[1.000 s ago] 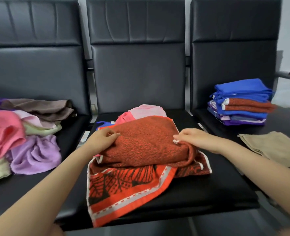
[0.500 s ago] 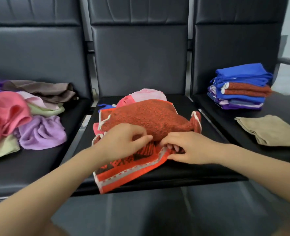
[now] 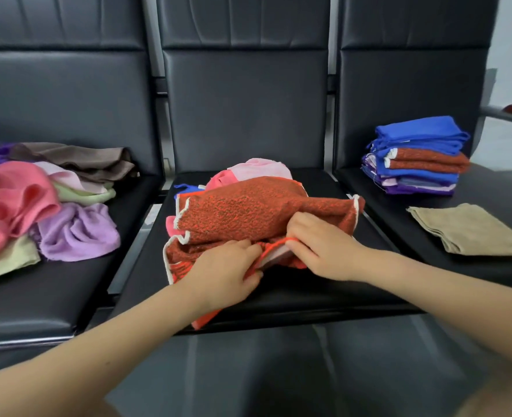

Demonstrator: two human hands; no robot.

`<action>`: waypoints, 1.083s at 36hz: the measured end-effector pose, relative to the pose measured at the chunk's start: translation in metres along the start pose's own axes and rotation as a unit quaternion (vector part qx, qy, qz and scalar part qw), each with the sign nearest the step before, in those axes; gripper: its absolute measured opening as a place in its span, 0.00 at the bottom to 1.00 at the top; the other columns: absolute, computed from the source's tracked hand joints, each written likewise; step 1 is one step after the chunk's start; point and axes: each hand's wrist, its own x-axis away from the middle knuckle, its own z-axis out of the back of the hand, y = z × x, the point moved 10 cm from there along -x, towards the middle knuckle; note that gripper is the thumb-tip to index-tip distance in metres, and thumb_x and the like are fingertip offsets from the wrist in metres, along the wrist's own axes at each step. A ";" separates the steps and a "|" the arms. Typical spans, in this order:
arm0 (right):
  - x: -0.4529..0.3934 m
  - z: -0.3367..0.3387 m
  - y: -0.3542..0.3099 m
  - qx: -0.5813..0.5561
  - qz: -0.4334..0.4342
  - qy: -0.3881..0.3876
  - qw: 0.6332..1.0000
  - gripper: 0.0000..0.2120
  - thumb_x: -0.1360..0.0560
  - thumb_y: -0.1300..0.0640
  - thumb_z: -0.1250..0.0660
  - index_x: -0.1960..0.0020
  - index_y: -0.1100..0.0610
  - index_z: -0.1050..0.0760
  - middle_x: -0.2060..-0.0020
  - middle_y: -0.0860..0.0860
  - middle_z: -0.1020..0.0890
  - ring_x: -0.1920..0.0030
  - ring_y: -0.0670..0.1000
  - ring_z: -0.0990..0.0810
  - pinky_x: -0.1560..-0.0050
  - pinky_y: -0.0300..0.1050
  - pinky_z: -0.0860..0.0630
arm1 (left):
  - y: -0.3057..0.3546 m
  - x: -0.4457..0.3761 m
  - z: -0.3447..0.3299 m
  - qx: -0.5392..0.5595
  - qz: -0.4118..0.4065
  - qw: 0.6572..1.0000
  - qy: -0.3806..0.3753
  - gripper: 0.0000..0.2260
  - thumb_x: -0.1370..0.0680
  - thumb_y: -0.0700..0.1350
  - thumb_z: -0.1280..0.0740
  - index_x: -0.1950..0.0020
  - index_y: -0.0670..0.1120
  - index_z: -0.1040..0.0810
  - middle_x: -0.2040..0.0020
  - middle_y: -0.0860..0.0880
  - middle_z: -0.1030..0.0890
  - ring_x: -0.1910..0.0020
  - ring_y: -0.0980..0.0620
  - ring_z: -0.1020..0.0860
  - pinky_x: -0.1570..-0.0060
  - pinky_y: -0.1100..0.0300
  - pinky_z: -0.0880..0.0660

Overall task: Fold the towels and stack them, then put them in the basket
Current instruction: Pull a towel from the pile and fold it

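Both hands are working at the near edge of the red towel (image 3: 248, 212), which is lying bunched on the middle seat (image 3: 308, 299). The left hand (image 3: 227, 272) is curling its fingers round the towel's orange hem and pinching it. The right hand (image 3: 320, 245) is doing the same just beside it, thumb and fingers clamped on a fold of that same hem, so the two hands are almost touching. One corner of the towel is hanging over the seat's front edge under the left wrist.

Behind the red towel, a pink towel (image 3: 257, 171) is peeking out, with a scrap of blue cloth (image 3: 185, 188) showing at its left.

On the left seat (image 3: 53, 296) a loose pile (image 3: 38, 200) is sitting unfolded: pink, lilac, pale green and brown pieces all tangled together.

On the right seat (image 3: 489, 269) a folded stack (image 3: 417, 158) is standing near the backrest, blue on top, a red one in the middle, purple at the bottom. In front of it, well apart from the stack, a tan towel (image 3: 468, 228) is lying folded flat.
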 end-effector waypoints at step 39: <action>-0.014 0.058 0.166 -0.279 -0.408 0.123 0.860 0.14 0.23 0.55 0.31 0.66 0.57 0.25 0.69 0.52 0.25 0.66 0.48 0.29 0.63 0.41 0.32 | -0.130 -0.054 0.050 0.309 0.240 0.918 0.060 0.14 0.17 0.49 0.43 0.60 0.46 0.28 0.62 0.53 0.28 0.56 0.53 0.29 0.57 0.59 0.34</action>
